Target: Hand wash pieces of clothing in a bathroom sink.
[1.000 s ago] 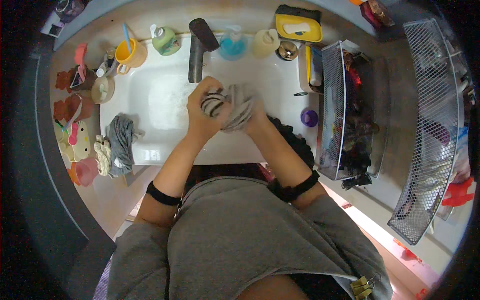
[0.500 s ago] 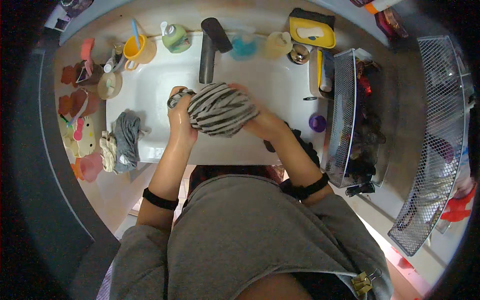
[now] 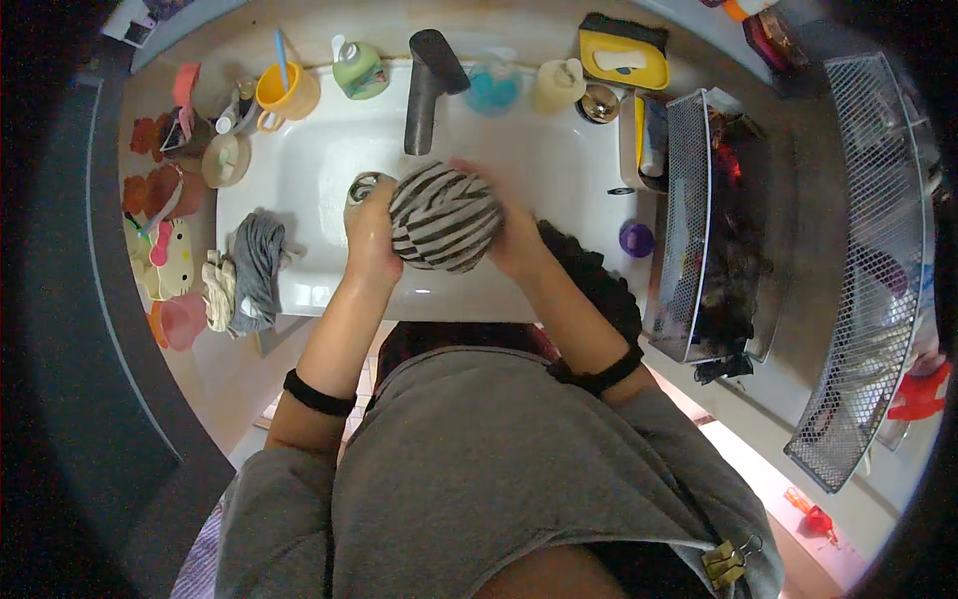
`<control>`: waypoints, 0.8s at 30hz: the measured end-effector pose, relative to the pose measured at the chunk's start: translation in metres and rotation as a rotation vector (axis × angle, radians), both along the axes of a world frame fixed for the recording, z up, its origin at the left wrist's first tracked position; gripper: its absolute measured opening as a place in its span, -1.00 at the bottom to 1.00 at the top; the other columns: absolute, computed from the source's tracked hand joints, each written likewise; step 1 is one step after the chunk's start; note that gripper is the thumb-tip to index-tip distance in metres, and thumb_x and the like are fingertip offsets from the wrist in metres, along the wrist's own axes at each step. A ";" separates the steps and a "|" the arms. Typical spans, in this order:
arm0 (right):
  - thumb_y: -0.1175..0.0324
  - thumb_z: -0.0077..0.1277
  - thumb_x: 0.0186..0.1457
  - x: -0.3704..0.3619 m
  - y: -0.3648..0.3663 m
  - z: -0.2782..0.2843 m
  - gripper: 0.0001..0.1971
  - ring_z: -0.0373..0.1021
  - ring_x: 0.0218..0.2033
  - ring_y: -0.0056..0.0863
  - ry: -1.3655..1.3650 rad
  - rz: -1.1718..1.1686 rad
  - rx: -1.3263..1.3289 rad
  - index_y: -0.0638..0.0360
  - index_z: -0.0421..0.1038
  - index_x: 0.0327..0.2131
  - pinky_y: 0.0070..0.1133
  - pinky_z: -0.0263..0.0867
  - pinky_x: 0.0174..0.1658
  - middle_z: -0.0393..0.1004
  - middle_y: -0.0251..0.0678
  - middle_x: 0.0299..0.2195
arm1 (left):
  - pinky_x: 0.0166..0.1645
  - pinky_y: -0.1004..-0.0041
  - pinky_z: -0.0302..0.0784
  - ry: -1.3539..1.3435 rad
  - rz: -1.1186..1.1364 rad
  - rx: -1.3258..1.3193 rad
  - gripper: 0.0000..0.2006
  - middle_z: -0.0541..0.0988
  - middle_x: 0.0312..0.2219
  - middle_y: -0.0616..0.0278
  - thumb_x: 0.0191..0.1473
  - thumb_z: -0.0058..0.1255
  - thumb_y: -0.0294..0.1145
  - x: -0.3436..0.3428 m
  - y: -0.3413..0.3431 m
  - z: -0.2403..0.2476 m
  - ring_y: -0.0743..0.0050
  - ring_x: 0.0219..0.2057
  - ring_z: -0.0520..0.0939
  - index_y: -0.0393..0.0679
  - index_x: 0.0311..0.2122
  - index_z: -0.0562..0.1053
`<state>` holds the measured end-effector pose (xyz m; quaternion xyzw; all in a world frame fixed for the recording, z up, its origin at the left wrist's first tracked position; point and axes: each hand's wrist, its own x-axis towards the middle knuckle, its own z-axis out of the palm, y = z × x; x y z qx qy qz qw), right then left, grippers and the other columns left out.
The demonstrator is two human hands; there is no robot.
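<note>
A black-and-white striped cloth (image 3: 445, 220) is bunched into a round bundle over the white sink (image 3: 329, 125). My left hand (image 3: 373, 235) grips its left side, with a small twist of the cloth sticking out beyond the thumb. Around the right side of the bundle is my right hand (image 3: 514, 240), its fingers partly hidden behind the cloth and blurred. The dark faucet (image 3: 424, 95) stands just beyond the bundle, apart from it. Black dark fabric (image 3: 589, 270) lies on the sink's right front rim, beside my right forearm.
Grey cloth (image 3: 257, 270) and cream cloth (image 3: 219, 290) hang over the left rim. A yellow mug (image 3: 287, 95), green bottle (image 3: 359, 70) and yellow soap dish (image 3: 624, 60) line the back. Wire mesh baskets (image 3: 687, 230) stand at right, near a purple cap (image 3: 636, 239).
The striped bundle has become rounder and more compact. My right hand has moved left, closer to my left hand, uncovering more of the black fabric.
</note>
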<state>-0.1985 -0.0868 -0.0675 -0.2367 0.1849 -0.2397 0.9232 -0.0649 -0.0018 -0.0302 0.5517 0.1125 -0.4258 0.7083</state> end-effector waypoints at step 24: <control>0.15 -0.16 0.07 0.035 0.003 -0.057 -0.78 0.42 -0.47 -0.45 0.196 0.398 0.236 0.07 0.37 -0.39 -0.52 0.41 -0.36 0.44 -0.32 -0.43 | -0.48 0.29 0.39 -1.996 -1.098 -0.448 -0.68 0.38 -0.57 0.32 -0.57 0.16 -0.37 -0.025 -0.041 0.045 0.26 -0.50 0.50 0.01 -0.48 0.44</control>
